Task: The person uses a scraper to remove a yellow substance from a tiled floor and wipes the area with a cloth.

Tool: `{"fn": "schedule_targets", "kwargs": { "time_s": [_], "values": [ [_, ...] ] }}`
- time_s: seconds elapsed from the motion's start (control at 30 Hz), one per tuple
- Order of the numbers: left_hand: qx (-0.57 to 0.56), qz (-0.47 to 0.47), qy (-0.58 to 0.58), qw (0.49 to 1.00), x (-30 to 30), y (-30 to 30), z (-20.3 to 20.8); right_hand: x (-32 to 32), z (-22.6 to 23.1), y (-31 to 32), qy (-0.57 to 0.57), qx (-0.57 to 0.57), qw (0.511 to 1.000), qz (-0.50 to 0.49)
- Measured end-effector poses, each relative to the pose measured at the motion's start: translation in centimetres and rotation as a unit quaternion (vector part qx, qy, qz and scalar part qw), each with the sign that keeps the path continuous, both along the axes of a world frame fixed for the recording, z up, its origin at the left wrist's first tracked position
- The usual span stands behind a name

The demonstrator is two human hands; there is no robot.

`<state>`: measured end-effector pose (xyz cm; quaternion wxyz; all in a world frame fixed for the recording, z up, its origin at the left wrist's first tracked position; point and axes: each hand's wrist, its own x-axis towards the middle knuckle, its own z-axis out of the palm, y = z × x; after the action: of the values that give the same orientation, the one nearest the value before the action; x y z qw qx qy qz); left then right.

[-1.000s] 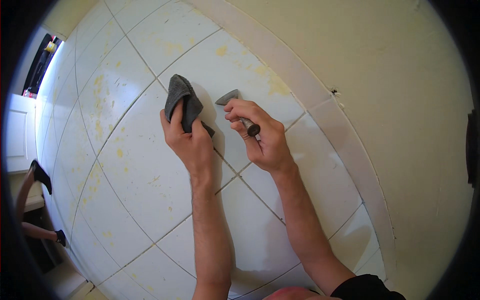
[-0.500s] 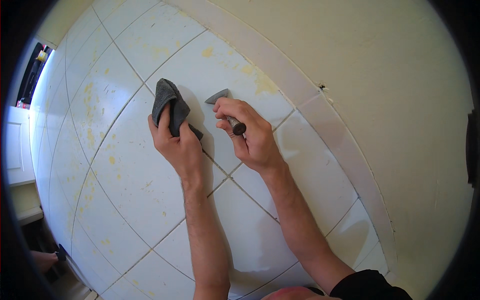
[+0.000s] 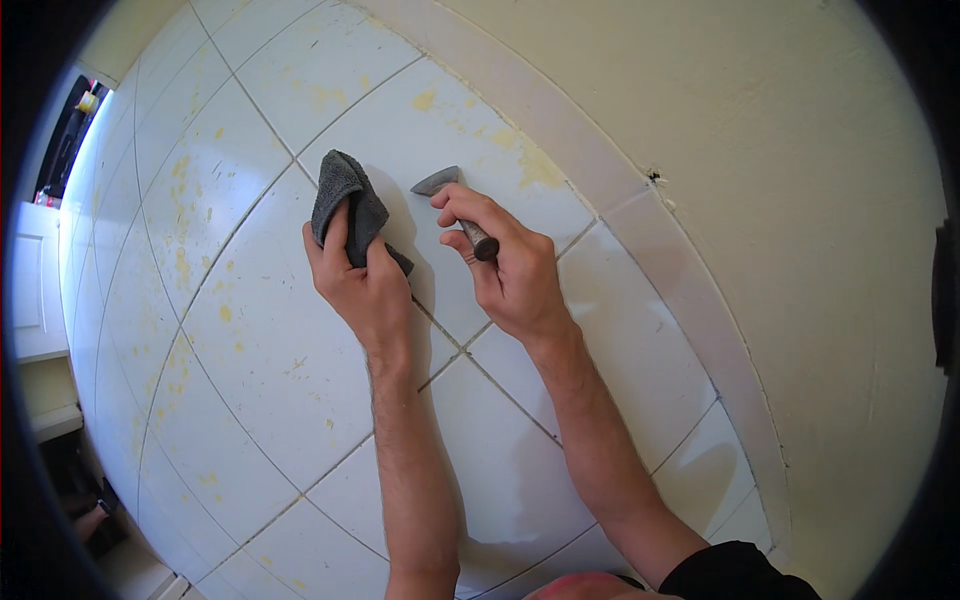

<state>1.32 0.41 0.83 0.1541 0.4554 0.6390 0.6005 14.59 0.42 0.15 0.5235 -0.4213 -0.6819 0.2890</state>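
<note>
A dark grey cloth [image 3: 347,203], bunched and folded, is gripped between the thumb and fingers of my left hand [image 3: 368,295]. To its right, my right hand [image 3: 520,265] is wrapped round the handle of a scraper [image 3: 437,181]. The scraper's flat metal blade points up and left, with the handle's dark round butt end toward me. Both things appear held above the white tiles [image 3: 290,390], casting shadows there. I cannot tell whether the blade touches the surface. Yellowish patches [image 3: 538,166] mark the tile beyond the blade.
A pale tile skirting [image 3: 665,240] curves along the cream wall [image 3: 800,200] on the right. More yellow spots [image 3: 180,265] are scattered over the tiles at left. A white panelled door [image 3: 38,280] stands at the left rim, and part of another person's arm [image 3: 90,522] shows at lower left.
Both hands keep their grips, with only a slight shift of the cloth and scraper. The view has moved a little. The other person's arm at lower left has changed position.
</note>
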Motion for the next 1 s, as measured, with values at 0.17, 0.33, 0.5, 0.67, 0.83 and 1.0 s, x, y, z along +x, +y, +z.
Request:
{"fn": "schedule_targets", "kwargs": {
  "time_s": [0.17,0.33,0.5,0.67,0.83,1.0],
  "values": [
    [-0.002,-0.004,0.001,1.000,0.0,0.0,-0.4,-0.2,-0.4,0.2,-0.013,0.005,1.000,-0.009],
    [-0.003,0.000,-0.013,1.000,0.1,0.0,-0.1,-0.4,0.0,0.2,-0.042,0.010,0.998,-0.037],
    [0.004,-0.002,0.007,1.000,-0.2,0.1,-0.4,-0.3,-0.4,0.3,-0.038,0.038,0.997,-0.056],
    [-0.037,-0.021,-0.011,0.999,-0.2,-0.2,-0.2,-0.3,-0.9,0.5,-0.015,0.043,0.997,-0.056],
    [-0.032,-0.015,0.013,0.999,-0.3,-0.2,-0.3,-0.5,-0.8,0.5,0.001,0.042,0.998,-0.055],
    [-0.023,-0.009,-0.017,1.000,-0.2,0.0,-0.4,-0.5,-0.8,0.6,0.034,0.032,0.998,-0.051]
  ]
}}
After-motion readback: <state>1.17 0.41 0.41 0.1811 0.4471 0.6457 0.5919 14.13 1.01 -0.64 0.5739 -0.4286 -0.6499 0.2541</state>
